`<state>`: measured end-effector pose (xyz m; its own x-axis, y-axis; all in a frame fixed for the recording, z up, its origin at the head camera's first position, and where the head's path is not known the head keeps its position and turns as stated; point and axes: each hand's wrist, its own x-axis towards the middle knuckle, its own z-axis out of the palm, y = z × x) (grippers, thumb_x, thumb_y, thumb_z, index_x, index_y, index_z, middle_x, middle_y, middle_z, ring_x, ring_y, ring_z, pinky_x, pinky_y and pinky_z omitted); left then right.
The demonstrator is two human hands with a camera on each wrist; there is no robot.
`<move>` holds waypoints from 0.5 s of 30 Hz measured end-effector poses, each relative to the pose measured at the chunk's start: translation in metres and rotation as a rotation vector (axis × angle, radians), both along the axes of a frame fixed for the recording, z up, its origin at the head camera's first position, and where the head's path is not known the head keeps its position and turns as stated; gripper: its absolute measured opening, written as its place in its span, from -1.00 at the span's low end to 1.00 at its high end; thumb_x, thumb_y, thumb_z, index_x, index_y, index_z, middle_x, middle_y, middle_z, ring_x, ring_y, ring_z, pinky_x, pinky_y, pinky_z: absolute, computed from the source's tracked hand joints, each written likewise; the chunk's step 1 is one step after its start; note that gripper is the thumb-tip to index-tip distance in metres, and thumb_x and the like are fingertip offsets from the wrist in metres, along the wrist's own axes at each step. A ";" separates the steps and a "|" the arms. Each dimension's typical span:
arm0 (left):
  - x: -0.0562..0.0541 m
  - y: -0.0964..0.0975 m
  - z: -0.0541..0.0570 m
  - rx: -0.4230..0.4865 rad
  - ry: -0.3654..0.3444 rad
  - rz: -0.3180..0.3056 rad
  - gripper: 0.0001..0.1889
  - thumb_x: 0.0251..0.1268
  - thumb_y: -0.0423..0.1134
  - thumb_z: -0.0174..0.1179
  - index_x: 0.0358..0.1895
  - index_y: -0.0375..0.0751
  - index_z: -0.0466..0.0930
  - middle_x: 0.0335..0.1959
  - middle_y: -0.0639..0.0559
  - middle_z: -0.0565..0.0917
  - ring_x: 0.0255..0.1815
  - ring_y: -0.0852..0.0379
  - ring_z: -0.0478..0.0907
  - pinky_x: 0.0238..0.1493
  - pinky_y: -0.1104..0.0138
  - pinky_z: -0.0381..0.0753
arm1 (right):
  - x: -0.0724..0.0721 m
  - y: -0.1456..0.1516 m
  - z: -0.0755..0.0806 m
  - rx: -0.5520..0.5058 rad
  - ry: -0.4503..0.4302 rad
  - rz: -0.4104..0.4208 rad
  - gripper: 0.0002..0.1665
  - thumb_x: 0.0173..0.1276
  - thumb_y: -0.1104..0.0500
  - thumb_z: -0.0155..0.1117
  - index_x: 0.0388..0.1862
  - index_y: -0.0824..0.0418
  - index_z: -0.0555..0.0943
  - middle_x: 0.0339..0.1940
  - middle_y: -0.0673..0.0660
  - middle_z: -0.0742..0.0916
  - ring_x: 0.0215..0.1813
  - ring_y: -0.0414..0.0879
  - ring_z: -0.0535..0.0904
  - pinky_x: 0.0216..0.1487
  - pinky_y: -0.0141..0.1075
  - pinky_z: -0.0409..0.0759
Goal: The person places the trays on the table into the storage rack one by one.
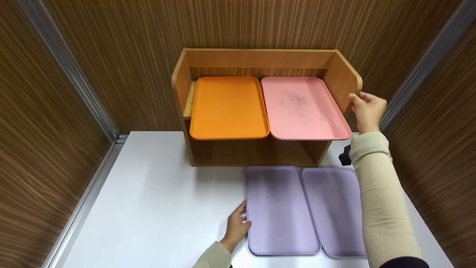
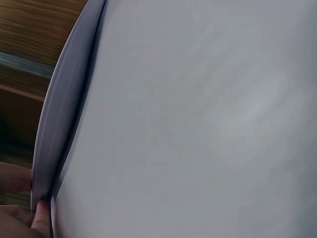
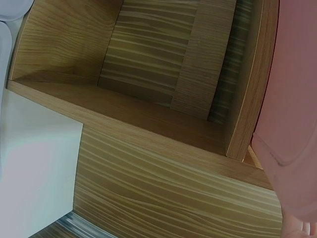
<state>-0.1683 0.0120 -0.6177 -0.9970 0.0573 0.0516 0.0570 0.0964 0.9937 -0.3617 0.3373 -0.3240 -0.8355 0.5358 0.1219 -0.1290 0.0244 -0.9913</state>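
A wooden shelf stands at the back, with an orange tray and a pink tray side by side on its upper board. Two pale purple trays lie on the white table in front: a left purple tray and a right purple tray. My left hand pinches the left rim of the left purple tray, thumb and fingertips at its edge. Up by the pink tray, my right hand grips the front edge of the shelf's right side panel. Its fingers show only partly behind the pink tray in the right wrist view.
Wood-patterned walls enclose the white table at the sides and back. The shelf's lower compartment opens under the overhanging trays. My right sleeve covers part of the right purple tray.
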 end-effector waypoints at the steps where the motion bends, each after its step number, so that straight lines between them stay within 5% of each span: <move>1: 0.000 0.001 0.001 0.006 -0.004 0.008 -0.27 -0.11 -0.74 0.03 0.32 -0.58 0.18 0.08 -0.44 0.47 0.07 -0.26 0.50 0.01 0.21 0.59 | 0.000 0.000 0.000 -0.002 0.001 0.002 -0.57 0.10 0.25 0.42 -0.03 0.37 0.63 -0.65 -0.22 0.67 -0.41 -0.34 0.61 -0.39 -0.53 0.59; 9: 0.001 0.009 0.006 0.007 -0.061 0.149 -0.30 -0.16 -0.75 0.03 0.26 -0.56 0.29 -0.04 -0.36 0.57 -0.12 -0.12 0.59 -0.19 0.24 0.65 | 0.001 -0.001 0.000 -0.003 0.016 0.002 -0.58 0.11 0.27 0.41 -0.03 0.40 0.63 -0.66 -0.22 0.67 -0.45 -0.35 0.60 -0.43 -0.54 0.58; 15: -0.002 0.015 0.011 0.009 -0.121 0.263 -0.36 -0.12 -0.69 0.05 0.22 -0.58 0.31 0.09 -0.42 0.52 0.02 -0.18 0.53 0.04 0.12 0.55 | 0.001 -0.001 0.000 -0.027 0.046 0.002 -0.64 0.09 0.30 0.41 -0.09 0.39 0.66 -0.66 -0.18 0.68 -0.48 -0.34 0.59 -0.50 -0.55 0.55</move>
<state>-0.1703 0.0273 -0.6070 -0.9765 -0.2039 -0.0693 -0.0878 0.0830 0.9927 -0.3607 0.3359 -0.3236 -0.8303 0.5379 0.1455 -0.1743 -0.0027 -0.9847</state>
